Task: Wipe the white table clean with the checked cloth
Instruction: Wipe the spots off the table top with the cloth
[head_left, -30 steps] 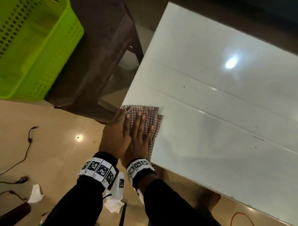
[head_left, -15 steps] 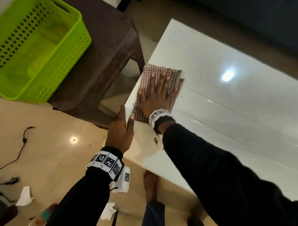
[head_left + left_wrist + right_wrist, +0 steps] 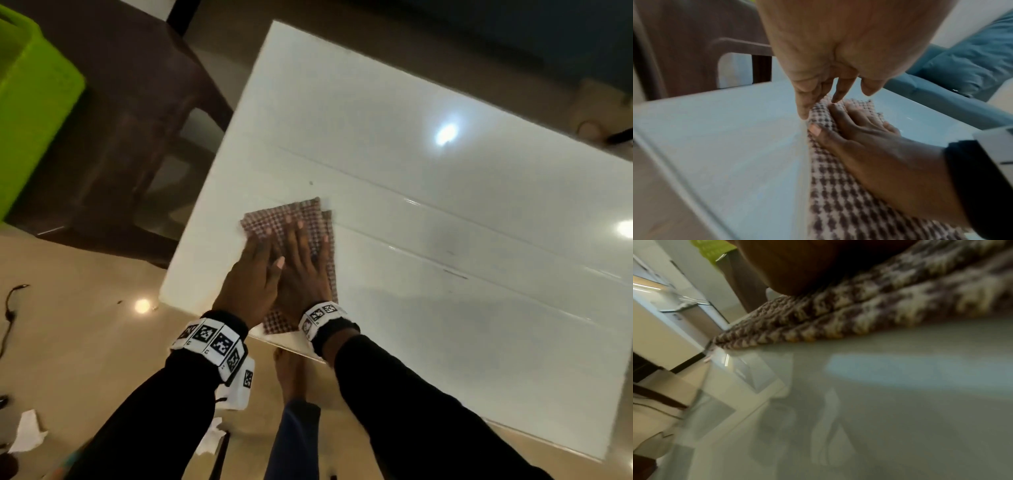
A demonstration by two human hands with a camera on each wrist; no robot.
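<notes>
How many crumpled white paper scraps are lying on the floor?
2: one paper scrap at far left, one beside the left sleeve. More may be hidden under the arms.

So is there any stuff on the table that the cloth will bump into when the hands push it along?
Nothing visible. Both the left hand and right hand press flat on the checked cloth near the white table's corner. The rest of the tabletop shows only tiny dark specks and light reflections, no objects.

brown-and-white checked cloth [image 3: 291, 219], white table [image 3: 445, 308], green basket [image 3: 30, 102]
</notes>
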